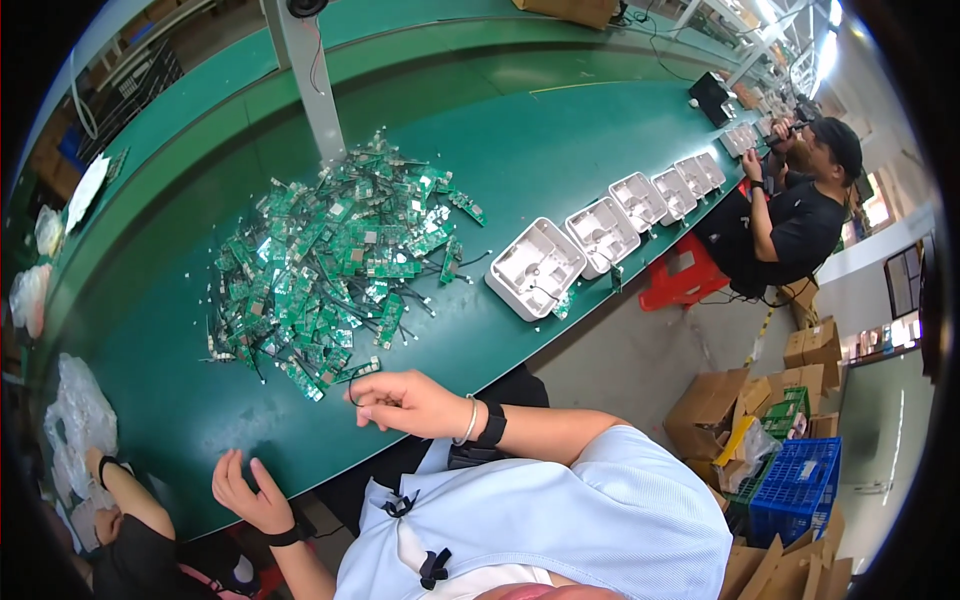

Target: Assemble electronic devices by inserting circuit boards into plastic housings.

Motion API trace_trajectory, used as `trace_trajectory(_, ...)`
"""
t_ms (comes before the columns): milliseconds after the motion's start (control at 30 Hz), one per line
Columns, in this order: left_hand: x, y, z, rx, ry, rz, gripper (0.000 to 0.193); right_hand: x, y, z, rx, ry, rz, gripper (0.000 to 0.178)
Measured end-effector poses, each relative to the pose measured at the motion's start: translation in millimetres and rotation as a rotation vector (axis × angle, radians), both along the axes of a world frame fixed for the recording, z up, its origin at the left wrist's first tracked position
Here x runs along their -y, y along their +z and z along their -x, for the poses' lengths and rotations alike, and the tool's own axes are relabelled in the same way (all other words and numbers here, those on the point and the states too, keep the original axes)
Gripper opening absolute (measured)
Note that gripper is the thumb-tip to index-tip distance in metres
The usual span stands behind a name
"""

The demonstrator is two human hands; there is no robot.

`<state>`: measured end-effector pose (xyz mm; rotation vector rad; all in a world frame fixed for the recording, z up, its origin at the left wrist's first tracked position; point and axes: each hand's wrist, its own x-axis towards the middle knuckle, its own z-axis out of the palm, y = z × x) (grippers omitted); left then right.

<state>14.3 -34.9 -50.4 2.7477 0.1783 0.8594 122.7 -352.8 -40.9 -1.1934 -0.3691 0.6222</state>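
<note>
My right hand (pixel 405 403) is at the near edge of the big pile of green circuit boards (pixel 330 250). Its fingers are curled in a pinch around a thin black cable (pixel 352 396), which seems to run from a small circuit board (pixel 360 370) just beyond the fingertips. My left hand (pixel 250 495) hovers over the bench's front edge, fingers apart and nothing in it. Right of the pile, a row of open white plastic housings (pixel 537 268) stretches away along the edge. A circuit board (pixel 563 305) hangs by the nearest one, with a wire leading inside.
A metal post (pixel 305 80) rises behind the pile on the green bench (pixel 440 330). Clear plastic bags (pixel 78 410) lie at the left, beside another person's arm (pixel 135 490). Farther right are a seated co-worker (pixel 790 210), a red stool (pixel 680 275), cardboard boxes (pixel 705 405) and a blue crate (pixel 795 485).
</note>
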Motion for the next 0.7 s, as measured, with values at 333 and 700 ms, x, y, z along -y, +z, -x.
trace_trajectory(333, 110.4, 61.2, -45.5, -0.118, -0.719, -0.118, 0.05, 16.7, 30.7, 6.2, 0.704, 0.001, 0.308, 0.013)
trace_trajectory(700, 78.5, 34.4, -26.5, -0.296, -0.555, 0.765, 0.028, 144.8, 85.8, -20.7, 1.05, -0.804, 0.979, 0.025)
